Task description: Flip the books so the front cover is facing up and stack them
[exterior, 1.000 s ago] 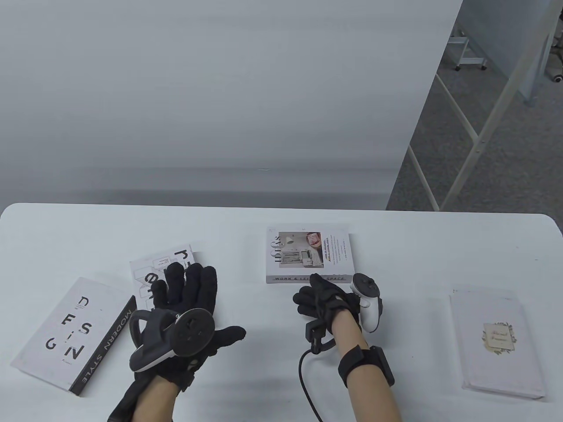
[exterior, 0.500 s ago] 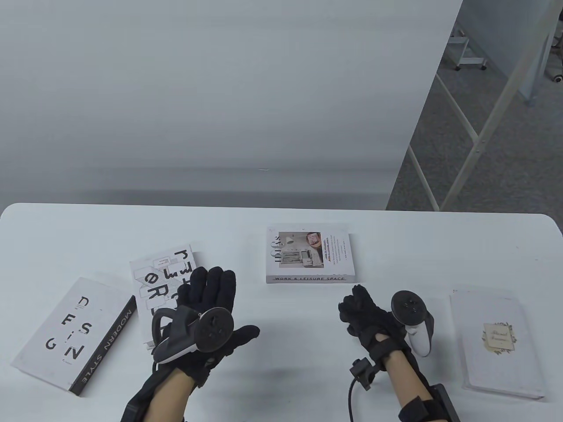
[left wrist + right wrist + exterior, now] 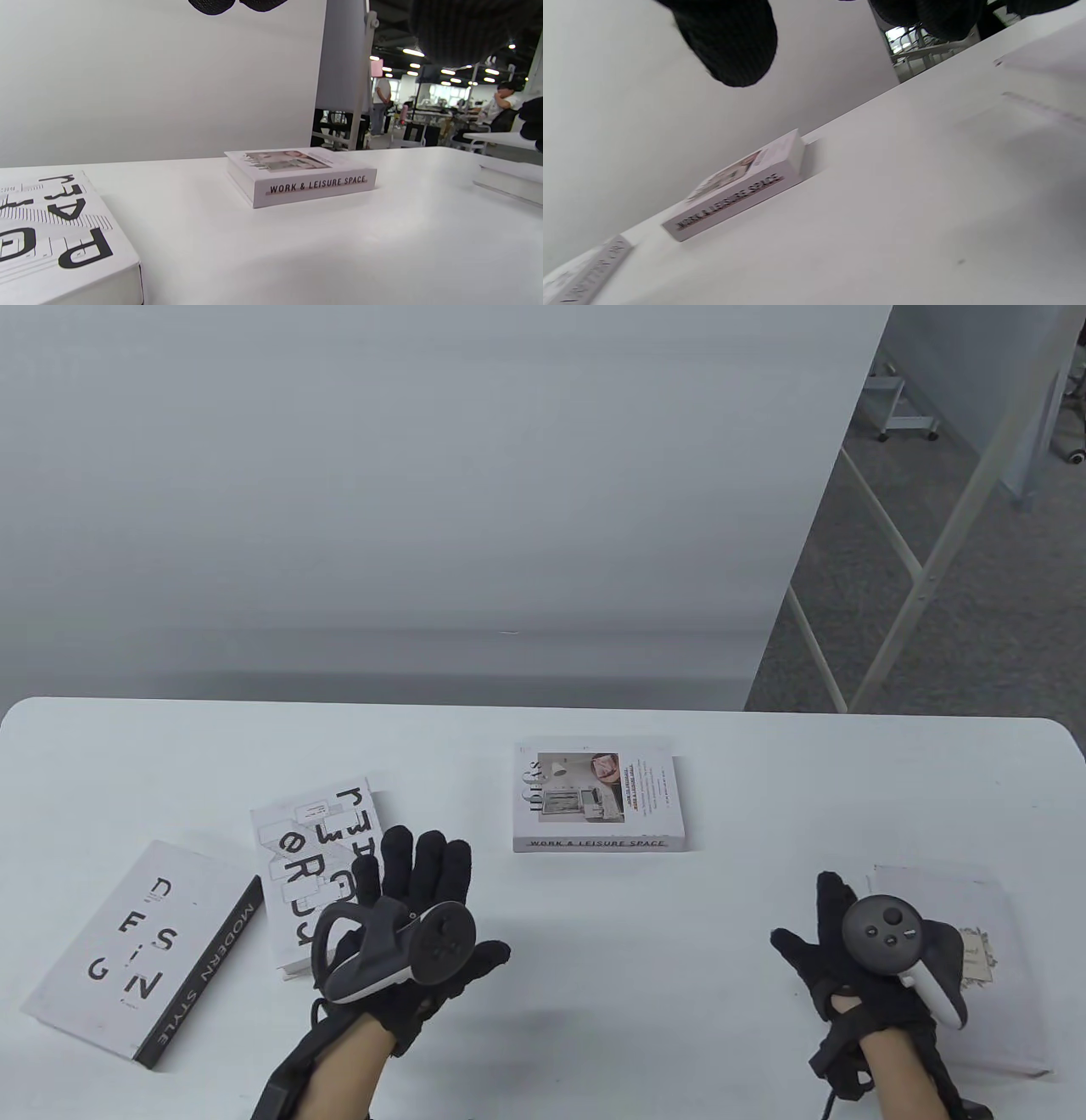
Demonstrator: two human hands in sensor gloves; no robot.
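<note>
White wall point(image 3: 424, 475) behind table point(image 3: 543, 729); grey carpet point(image 3: 933, 560), ceiling lights point(image 3: 413, 52) beyond.

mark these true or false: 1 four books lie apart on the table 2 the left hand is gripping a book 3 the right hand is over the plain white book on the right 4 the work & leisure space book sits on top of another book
1. True: the DESIGN book, the big-lettered book, the WORK & LEISURE SPACE book and the plain white book lie separately on the table.
2. False: the left hand has its fingers spread and holds nothing.
3. True: the right hand overlaps it in the table view; contact is unclear.
4. False: it lies alone, directly on the table.
</note>
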